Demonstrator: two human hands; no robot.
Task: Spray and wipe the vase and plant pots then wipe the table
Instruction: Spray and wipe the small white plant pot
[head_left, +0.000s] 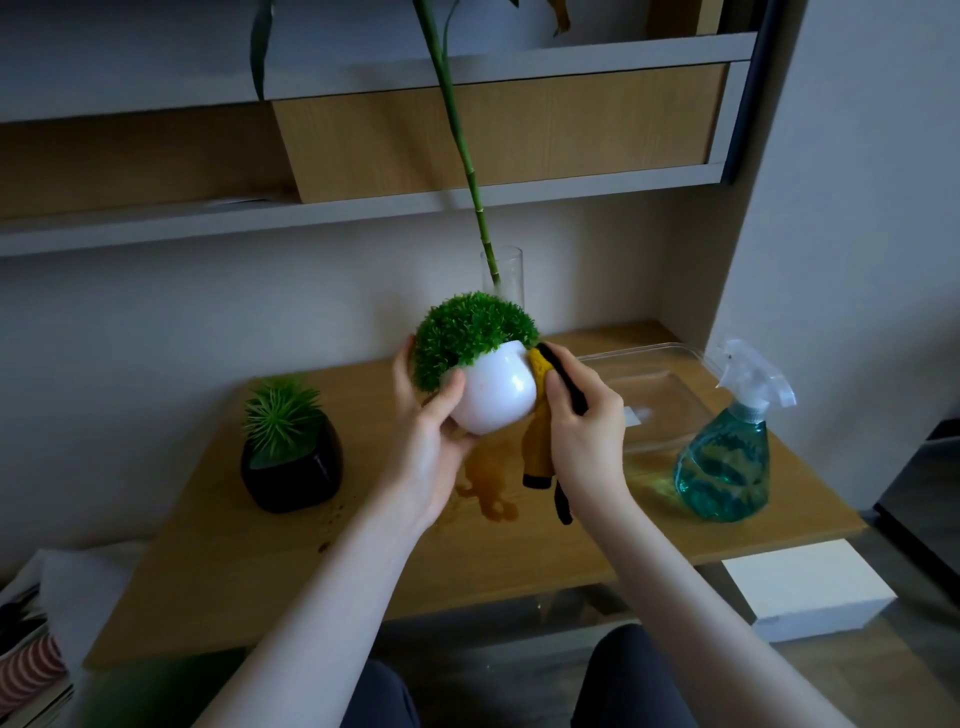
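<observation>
**White pot held up and wiped above the table**

The white round plant pot (496, 397), topped with a dome of bushy green foliage, is lifted clear of the wooden table (363, 561) and tilted to the left. The left hand (428, 441) cups it from below and behind, thumb across the front and fingers wrapped around the far side, mostly hidden by the greenery. The right hand (587, 431) is closed around a yellow cloth with black edging (540, 415), pressing it against the pot's right side; the cloth's loose end hangs down below the palm.

Under the pot a wet patch (485, 486) darkens the tabletop. To the left stands a black pot (291, 467) with a spiky plant. Behind, a glass vase (506, 273) holding a bamboo stalk is partly hidden by the foliage. On the right sit a clear plastic tray (660, 384), possibly a lid, and a spray bottle (727, 457) of blue-green liquid.
</observation>
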